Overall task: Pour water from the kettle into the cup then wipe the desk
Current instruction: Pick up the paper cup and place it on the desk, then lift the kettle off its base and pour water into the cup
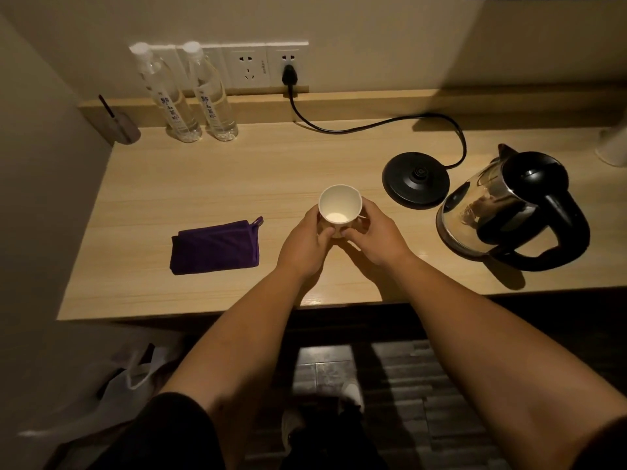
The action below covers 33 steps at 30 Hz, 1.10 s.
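Both hands — left hand (305, 239) and right hand (375, 232) — close around a white paper cup (340, 206) standing upright on the wooden counter (237, 178), each grip wrapped on the cup's lower wall. Well to the right of the grip sits the steel kettle (509, 212), off its black base (415, 179) — a folded purple cloth (215, 247) lies just left, two water bottles (190, 96) beyond.

Beige wall (373, 35), dark tiled floor (407, 385), dim light
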### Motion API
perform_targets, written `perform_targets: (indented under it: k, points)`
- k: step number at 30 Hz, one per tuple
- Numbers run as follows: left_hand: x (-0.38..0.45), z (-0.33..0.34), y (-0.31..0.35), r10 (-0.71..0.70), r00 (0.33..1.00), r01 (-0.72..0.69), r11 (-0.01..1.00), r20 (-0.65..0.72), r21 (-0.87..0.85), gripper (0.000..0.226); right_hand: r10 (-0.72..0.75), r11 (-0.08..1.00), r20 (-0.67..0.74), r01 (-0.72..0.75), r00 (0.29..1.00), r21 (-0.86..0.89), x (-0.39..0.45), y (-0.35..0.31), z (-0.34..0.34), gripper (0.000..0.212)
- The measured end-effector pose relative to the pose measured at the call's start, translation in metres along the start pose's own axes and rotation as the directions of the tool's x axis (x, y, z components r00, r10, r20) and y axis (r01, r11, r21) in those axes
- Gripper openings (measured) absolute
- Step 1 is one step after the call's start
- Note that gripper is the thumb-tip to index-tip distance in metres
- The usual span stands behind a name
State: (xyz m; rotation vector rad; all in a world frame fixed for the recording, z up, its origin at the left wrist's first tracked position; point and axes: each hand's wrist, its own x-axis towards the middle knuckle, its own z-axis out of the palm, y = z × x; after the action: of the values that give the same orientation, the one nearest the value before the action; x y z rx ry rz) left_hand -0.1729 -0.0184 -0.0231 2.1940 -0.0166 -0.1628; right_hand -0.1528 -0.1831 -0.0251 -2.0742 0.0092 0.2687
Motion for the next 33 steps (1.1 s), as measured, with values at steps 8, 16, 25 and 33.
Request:
perform_targets:
  k: [8,16,25,33]
  points:
    - [-0.007,0.001,-0.027,-0.042,0.998,0.014,0.898,0.054,0.439,0.067,0.019,0.930,0.005,-0.016,1.000,-0.367,-0.012,-0.001,-0.027,0.082]
    - [-0.019,0.013,-0.056,-0.026,0.995,-0.053,0.670,0.095,0.740,0.080,-0.339,0.683,-0.064,0.199,0.939,-0.703,-0.051,-0.017,-0.092,0.048]
    - [-0.019,0.016,-0.050,-0.004,0.996,-0.067,0.644,0.091,0.762,0.080,-0.284,0.750,-0.572,-0.194,0.770,-0.633,-0.102,-0.005,-0.183,0.054]
    - [-0.019,0.015,-0.051,0.012,0.997,-0.068,0.637,0.078,0.768,0.080,0.261,0.957,-0.710,-0.275,0.654,0.098,-0.110,0.029,-0.187,0.037]
